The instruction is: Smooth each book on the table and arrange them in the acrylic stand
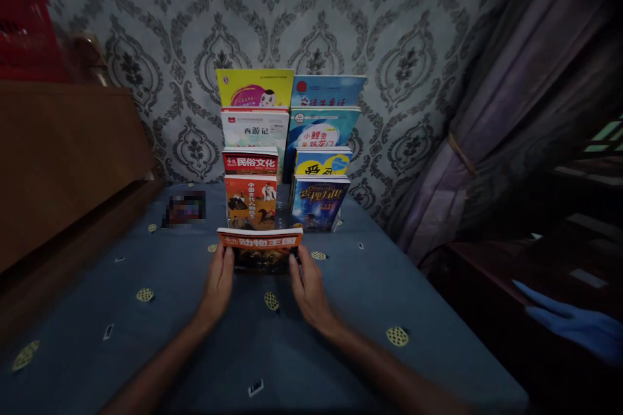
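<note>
A book (265,256) with an orange title band and a dark cover is held between my two hands, its top edge tilted toward the rack behind. My left hand (219,282) grips its left side, and my right hand (307,282) grips its right side, thumbs at the front. Just beyond it, upright books stand in two tiered columns. The left column's front book (252,204) is orange; the right column's front book (318,204) is dark blue. Behind rise a white book (256,130), a yellow book (256,87) and a blue book (331,87). Their support is mostly hidden.
A blue cloth with yellow leaf-like prints covers the table (195,369). A blurred-out item (185,207) lies at the left back. A wooden cabinet (63,162) borders the left, with a red box (29,29) on top. At right hang a tied curtain (462,123) and a blue object (574,324).
</note>
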Motion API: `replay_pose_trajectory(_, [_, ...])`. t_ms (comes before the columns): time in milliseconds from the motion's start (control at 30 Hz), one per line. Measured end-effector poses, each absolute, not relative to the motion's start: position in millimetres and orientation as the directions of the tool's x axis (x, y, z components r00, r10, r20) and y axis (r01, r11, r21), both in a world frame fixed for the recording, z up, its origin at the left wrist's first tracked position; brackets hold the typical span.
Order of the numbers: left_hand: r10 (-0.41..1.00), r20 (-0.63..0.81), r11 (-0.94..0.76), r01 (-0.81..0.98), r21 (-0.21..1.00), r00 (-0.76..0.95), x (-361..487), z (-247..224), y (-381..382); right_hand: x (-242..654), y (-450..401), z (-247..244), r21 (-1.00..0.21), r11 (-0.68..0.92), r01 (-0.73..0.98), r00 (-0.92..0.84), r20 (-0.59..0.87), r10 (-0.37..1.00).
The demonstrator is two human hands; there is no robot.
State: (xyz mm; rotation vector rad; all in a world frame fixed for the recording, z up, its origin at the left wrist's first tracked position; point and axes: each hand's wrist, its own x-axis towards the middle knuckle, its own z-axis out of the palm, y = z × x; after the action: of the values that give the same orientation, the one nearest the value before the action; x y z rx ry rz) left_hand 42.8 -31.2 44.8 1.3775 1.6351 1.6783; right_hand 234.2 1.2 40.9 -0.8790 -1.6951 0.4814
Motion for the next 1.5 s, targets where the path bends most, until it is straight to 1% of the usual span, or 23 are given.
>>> replay_pose_trajectory(67, [0.839, 0.323, -0.189, 0.322, 0.928, -0.439, 41, 45, -27, 232, 3, 42, -0.69, 0.652, 0.313, -0.115, 0.654, 0.748])
replay_pose_trajectory(133, [0.827, 0.36, -0.217, 0.345, 0.913, -0.432, 37, 55, -16, 227, 12, 49, -0.665, 0.676, 0.318, -0.122, 0.678, 0.725])
replay_pose_trajectory(233, [0.775, 0.487, -0.328, 0.401, 0.855, -0.403, 29, 83, 9, 216, 35, 69, -0.613, 0.721, 0.322, -0.135, 0.724, 0.676])
replay_pose_trajectory(267, [0.729, 0.556, -0.388, 0.427, 0.816, -0.399, 26, 92, 19, 212, 45, 76, -0.591, 0.736, 0.33, -0.135, 0.742, 0.657])
replay_pose_trajectory(333, [0.655, 0.664, -0.471, 0.493, 0.731, -0.359, 19, 108, 38, 202, 63, 91, -0.586, 0.729, 0.354, -0.135, 0.739, 0.66])
replay_pose_trajectory(433, [0.589, 0.731, -0.5, 0.556, 0.664, -0.344, 9, 118, 63, 192, 86, 101, -0.572, 0.731, 0.372, -0.15, 0.741, 0.655])
replay_pose_trajectory(567, [0.594, 0.722, -0.474, 0.571, 0.67, -0.355, -2, 111, 84, 185, 102, 94, -0.563, 0.727, 0.392, -0.189, 0.724, 0.663])
replay_pose_trajectory(700, [0.613, 0.704, -0.451, 0.572, 0.685, -0.359, -5, 101, 94, 186, 111, 82, -0.568, 0.724, 0.39, -0.185, 0.722, 0.666])
replay_pose_trajectory(900, [0.616, 0.721, -0.444, 0.617, 0.65, -0.316, -1, 100, 101, 194, 126, 84, -0.59, 0.678, 0.439, -0.178, 0.682, 0.709])
replay_pose_trajectory(1067, [0.638, 0.701, -0.404, 0.637, 0.657, -0.318, -2, 91, 106, 198, 132, 83, -0.571, 0.68, 0.46, -0.224, 0.667, 0.711])
replay_pose_trajectory(1167, [0.62, 0.72, -0.37, 0.694, 0.618, -0.31, -7, 85, 107, 197, 133, 78, -0.543, 0.664, 0.515, -0.258, 0.64, 0.723])
replay_pose_trajectory(1300, [0.573, 0.763, -0.353, 0.75, 0.559, -0.299, -12, 81, 107, 194, 134, 72, -0.497, 0.57, 0.655, -0.203, 0.61, 0.766])
replay_pose_trajectory(1400, [0.591, 0.755, -0.335, 0.765, 0.55, -0.284, -12, 79, 108, 193, 133, 70, -0.508, 0.477, 0.717, -0.151, 0.555, 0.818])
replay_pose_trajectory(1500, [0.622, 0.745, -0.318, 0.793, 0.519, -0.238, -10, 75, 109, 193, 130, 72, -0.497, 0.421, 0.758, -0.156, 0.489, 0.858])
